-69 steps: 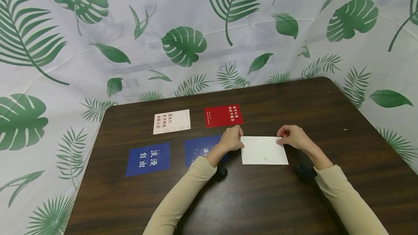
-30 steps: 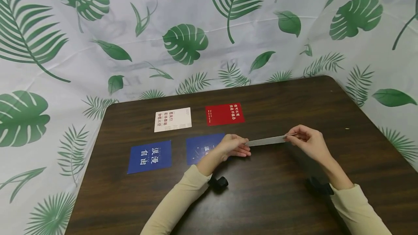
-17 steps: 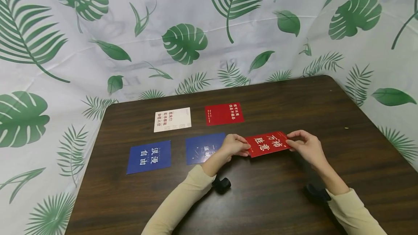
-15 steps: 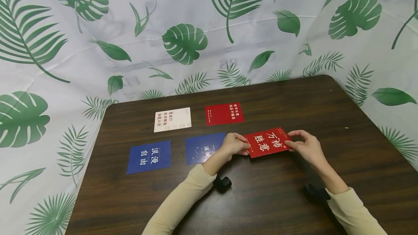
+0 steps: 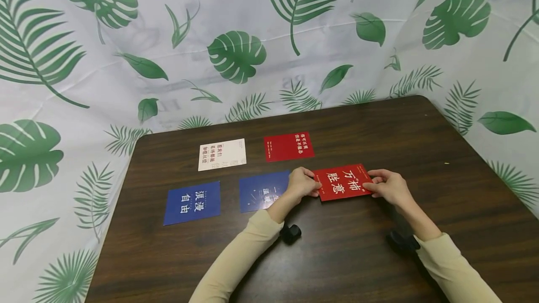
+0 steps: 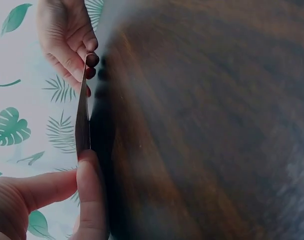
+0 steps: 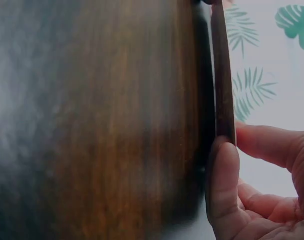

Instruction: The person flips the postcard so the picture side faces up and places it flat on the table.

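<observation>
Between my two hands is a red card [image 5: 342, 182] with large white characters, printed side up and close over the table. My left hand [image 5: 301, 183] pinches its left edge between thumb and fingers. At the opposite edge my right hand [image 5: 389, 186] pinches it the same way. In the left wrist view the card [image 6: 82, 122] shows nearly edge-on, as does the card [image 7: 222, 75] in the right wrist view. A blue card [image 5: 262, 192] with white print lies next to my left hand, its right part hidden behind the hand.
On the dark wooden table [image 5: 337, 256] lie a second red card [image 5: 288, 147], a cream card [image 5: 222, 155] and another blue card [image 5: 192, 203], all to the left. A white curtain [image 5: 177, 83] with green leaves hangs behind the table.
The card showed its white side at first, then was tilted edge-on and turned over to its red side. Since then it has flattened slightly and come lower, both hands still holding it.
</observation>
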Demonstrator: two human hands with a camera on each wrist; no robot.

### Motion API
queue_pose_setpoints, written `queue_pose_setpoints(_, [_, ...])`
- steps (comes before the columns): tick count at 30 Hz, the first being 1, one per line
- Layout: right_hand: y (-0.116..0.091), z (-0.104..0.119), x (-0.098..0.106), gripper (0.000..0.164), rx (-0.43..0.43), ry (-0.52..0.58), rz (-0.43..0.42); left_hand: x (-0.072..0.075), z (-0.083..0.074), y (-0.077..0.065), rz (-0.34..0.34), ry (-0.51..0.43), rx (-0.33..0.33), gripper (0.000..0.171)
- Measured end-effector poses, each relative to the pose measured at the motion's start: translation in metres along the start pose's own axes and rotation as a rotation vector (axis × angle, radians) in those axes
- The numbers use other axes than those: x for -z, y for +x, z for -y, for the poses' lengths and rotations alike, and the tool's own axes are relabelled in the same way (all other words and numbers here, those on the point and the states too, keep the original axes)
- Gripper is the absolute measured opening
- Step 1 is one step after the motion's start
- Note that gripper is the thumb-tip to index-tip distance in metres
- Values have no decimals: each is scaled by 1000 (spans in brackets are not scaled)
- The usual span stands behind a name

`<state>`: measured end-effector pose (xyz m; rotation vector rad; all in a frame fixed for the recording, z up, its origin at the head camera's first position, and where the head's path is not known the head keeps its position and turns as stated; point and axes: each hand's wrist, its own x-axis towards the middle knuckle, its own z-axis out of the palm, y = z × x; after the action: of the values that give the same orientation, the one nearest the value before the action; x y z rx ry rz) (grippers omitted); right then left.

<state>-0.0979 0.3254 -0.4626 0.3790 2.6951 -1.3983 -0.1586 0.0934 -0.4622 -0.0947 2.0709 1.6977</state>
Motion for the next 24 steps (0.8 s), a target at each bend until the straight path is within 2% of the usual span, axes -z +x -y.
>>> queue_pose_setpoints(7, [4, 3, -2, 51, 15, -111, -4, -2, -2, 1, -44, 238, -185, 30])
queue_pose_setpoints(10, [5, 6, -3, 50, 14, -155, -15, -2, -3, 1, -63, 322, -234, 33])
queue_pose_setpoints(21, [7, 13, -9, 42, 47, -308, -66, -5, -3, 2, -145, 613, -319, 33])
queue_pose_setpoints(24, [8, 13, -9, 42, 40, -332, -71, -7, -5, 2, -158, 691, -320, 32])
